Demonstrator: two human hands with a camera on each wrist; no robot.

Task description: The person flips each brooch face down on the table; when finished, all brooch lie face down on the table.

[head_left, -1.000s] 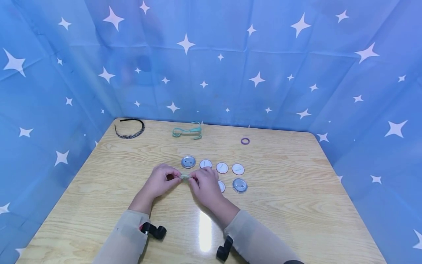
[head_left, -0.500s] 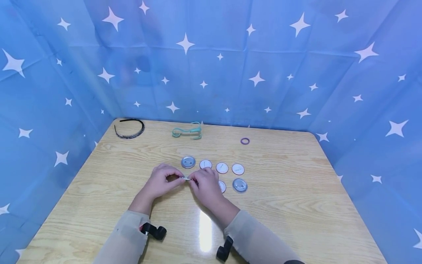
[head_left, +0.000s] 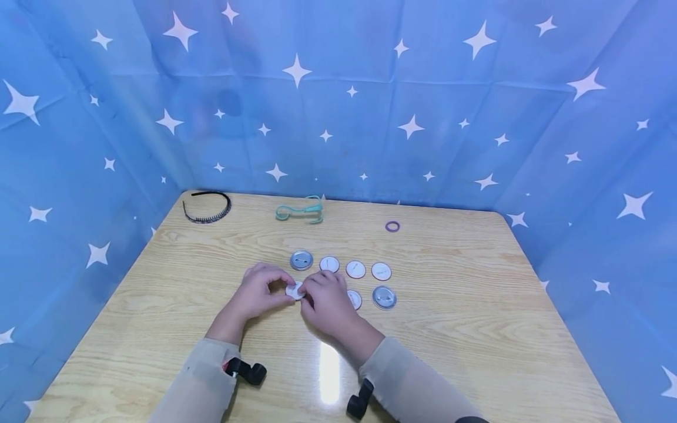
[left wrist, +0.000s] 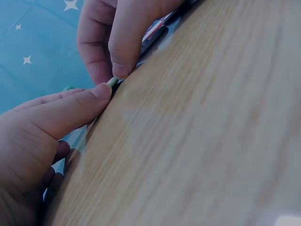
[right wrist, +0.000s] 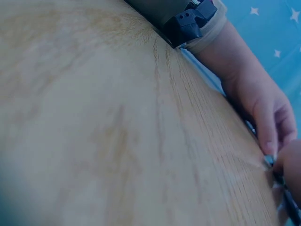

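Between my two hands in the head view lies a small round pin badge (head_left: 294,290), its whitish back up. My left hand (head_left: 260,289) holds its left edge between thumb and forefinger. From the other side my right hand (head_left: 327,299) pinches the right edge, its fingers covering part of the badge. In the left wrist view only the badge's thin pale-green rim (left wrist: 112,82) shows between the fingertips, close to the wooden table (left wrist: 202,122). Just behind are a larger silver badge (head_left: 301,260) and a white-backed badge (head_left: 329,264). Another white-backed badge (head_left: 354,299) is partly hidden by my right hand.
Two more white-backed badges (head_left: 356,269) and a silver badge (head_left: 384,297) lie to the right. Farther back are a black headband (head_left: 211,217), a teal hair clip (head_left: 301,209) and a purple ring (head_left: 392,226). A blue star-patterned curtain (head_left: 349,153) borders the table.
The badge has turned from nearly edge-on, with some green showing, to lying flatter with its whitish back up. My fingers have shifted slightly around it; the other things have stayed put.
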